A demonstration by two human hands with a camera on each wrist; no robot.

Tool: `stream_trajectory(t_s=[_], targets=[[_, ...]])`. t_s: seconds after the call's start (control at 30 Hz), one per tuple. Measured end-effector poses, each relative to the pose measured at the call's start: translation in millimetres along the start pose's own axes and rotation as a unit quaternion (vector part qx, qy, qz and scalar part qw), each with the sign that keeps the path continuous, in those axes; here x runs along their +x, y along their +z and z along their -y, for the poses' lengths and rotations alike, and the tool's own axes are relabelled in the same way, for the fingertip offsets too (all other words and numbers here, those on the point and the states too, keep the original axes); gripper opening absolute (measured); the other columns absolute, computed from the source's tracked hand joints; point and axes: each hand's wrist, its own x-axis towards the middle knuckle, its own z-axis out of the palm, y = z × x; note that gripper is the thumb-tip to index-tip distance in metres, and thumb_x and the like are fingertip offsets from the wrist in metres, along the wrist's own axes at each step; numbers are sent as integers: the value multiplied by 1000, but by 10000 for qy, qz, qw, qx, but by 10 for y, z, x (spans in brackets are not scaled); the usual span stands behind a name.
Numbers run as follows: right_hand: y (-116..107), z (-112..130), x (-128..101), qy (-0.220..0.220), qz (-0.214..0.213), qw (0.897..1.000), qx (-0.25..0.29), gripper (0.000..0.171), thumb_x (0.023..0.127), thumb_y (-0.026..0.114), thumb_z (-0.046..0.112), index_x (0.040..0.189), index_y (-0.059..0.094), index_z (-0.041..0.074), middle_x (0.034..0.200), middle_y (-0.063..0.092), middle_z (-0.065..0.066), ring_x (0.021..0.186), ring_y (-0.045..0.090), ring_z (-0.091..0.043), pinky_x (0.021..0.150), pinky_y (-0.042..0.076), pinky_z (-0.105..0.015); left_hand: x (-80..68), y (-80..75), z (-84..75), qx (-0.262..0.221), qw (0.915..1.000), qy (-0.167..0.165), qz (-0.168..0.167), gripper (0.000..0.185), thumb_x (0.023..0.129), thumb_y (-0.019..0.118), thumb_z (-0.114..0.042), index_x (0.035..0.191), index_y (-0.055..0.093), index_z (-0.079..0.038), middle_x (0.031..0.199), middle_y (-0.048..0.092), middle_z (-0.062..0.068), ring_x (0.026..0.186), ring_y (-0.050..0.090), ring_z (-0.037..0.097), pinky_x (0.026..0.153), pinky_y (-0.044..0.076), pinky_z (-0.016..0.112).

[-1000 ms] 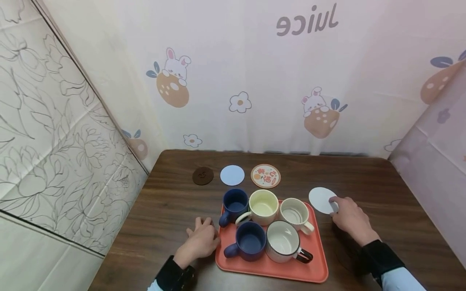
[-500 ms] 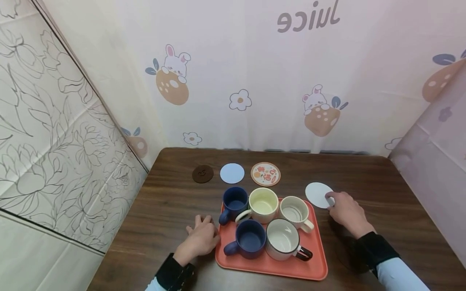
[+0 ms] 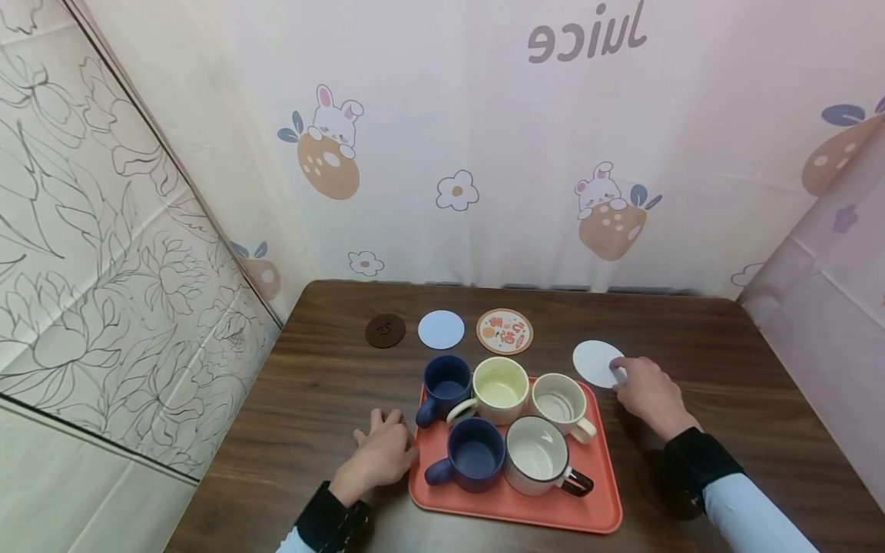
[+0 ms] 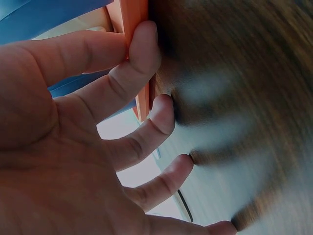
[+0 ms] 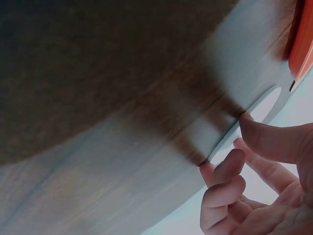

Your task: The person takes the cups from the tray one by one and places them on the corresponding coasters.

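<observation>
My left hand point(image 3: 383, 453) is at the left edge of a coral-red serving tray point(image 3: 594, 507); in the left wrist view its thumb and index finger pinch the tray rim point(image 4: 142, 105), the other fingertips down on the wood. Two dark blue mugs point(image 3: 477, 457), a pale yellow mug point(image 3: 501, 388), a cream mug point(image 3: 558, 403) and a white mug with a black handle point(image 3: 535, 457) stand on the tray. Beyond the tray's right back corner, my right hand point(image 3: 650, 395) holds a white round coaster point(image 3: 594, 362) by its near right edge, thumb and fingers at the rim in the right wrist view.
Along the back of the wooden table point(image 3: 276, 461) lie a dark brown coaster point(image 3: 385, 330) with a smiling face, a pale blue-white coaster point(image 3: 441, 329) and a patterned orange-rimmed coaster point(image 3: 505, 331). A printed curtain point(image 3: 415, 115) hangs behind the table.
My right hand has slid the white coaster leftward and slightly away, closer to the patterned coaster. My left hand and the tray with its mugs have stayed in place.
</observation>
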Motion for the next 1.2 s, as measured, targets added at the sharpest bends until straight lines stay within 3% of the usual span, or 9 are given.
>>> stream_trajectory(t_s=[0.77, 1.2], targets=[[77, 174, 341, 3, 125, 9999, 69, 44, 91, 76, 4, 133, 64, -4, 133, 55, -38, 109, 56, -53, 90, 51, -71, -1, -26, -9, -40, 9999, -160, 11, 29, 95, 71, -15, 67, 68, -14, 103, 50, 6, 120, 36, 41, 92, 29, 81], [69, 218, 532, 31, 177, 9998, -65, 45, 92, 75, 4, 133, 62, -7, 129, 54, -40, 104, 57, -51, 84, 53, -69, 20, -6, -4, -1, 9999, -137, 9, 29, 95, 71, -16, 67, 68, -15, 106, 52, 6, 123, 36, 43, 93, 27, 85]])
